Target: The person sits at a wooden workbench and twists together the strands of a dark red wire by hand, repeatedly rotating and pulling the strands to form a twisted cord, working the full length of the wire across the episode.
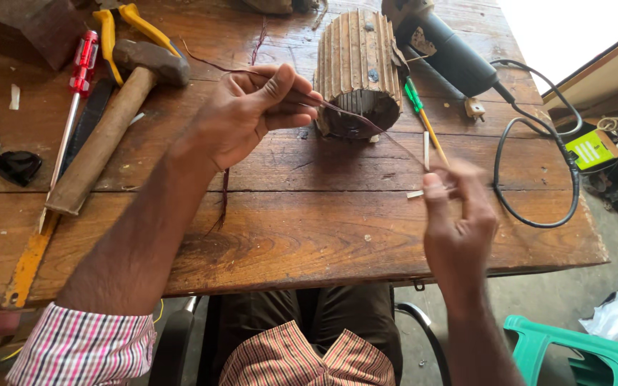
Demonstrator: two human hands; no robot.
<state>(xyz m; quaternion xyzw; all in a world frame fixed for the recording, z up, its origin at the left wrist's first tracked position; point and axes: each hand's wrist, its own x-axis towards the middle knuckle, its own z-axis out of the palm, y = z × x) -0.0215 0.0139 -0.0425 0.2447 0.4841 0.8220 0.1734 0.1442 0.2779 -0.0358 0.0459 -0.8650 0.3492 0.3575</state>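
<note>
While left hand pinches thin wire taut, right hand, blurred, grips far end. Wire axis runs 10-to-4 o'clock between fists, crossing ribbed metal core at 12.

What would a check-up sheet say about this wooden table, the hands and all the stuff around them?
Surface: worn wooden table, scratched, with small chips.
Job's things: thin reddish wire stretched between both hands; ribbed metal cylinder lying beside it.
Clutter: hammer, red-handled screwdriver, yellow-handled pliers, green-handled screwdriver, dark sunglasses.
Hands: left hand pinches the wire; right hand is blurred, pinching the wire's other end.
Cables: black cord loops from the grey power tool off the table edge.
Surroundings: green plastic chair, cardboard boxes on the floor.
</note>
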